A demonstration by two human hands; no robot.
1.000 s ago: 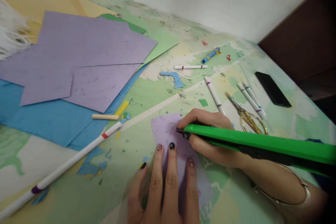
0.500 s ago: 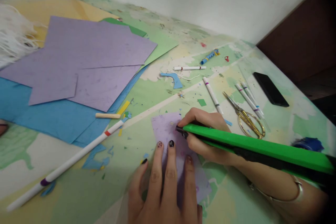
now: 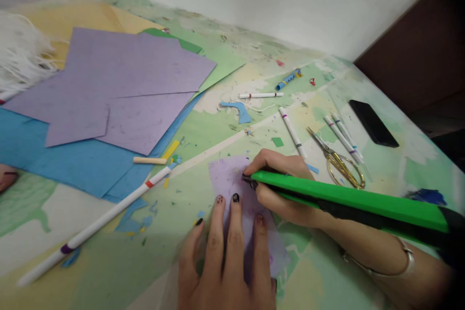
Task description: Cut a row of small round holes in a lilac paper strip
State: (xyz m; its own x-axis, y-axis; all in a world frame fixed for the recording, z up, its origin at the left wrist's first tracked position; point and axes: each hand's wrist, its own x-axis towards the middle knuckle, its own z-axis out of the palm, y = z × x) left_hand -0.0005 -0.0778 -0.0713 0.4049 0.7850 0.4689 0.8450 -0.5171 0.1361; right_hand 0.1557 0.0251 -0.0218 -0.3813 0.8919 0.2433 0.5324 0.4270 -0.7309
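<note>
Beneath my hands lies a piece of light purple paper (image 3: 227, 172) with small faint marks on it. My left hand (image 3: 232, 252) rests flat across its lower part with the fingers spread. My right hand (image 3: 279, 181) pinches a long pencil (image 3: 348, 198), green with black sides, close to its lower end. The pencil slants up to the right toward the camera. Its point is hidden behind the fingertips, so I cannot tell whether it touches the paper.
Purple sheets (image 3: 134, 63) overlap blue paper (image 3: 83, 164) at the left, beside white string (image 3: 25, 48). Gold-handled scissors (image 3: 337, 160), several white markers (image 3: 290, 131) and a black phone (image 3: 374, 123) lie right. A white stick (image 3: 116, 208), a wooden stick (image 3: 149, 160) and paper scraps lie left of my hands.
The view has shifted slightly. Both hands keep nearly the same place on the purple paper, and the pencil's upper end sits a little farther left.
</note>
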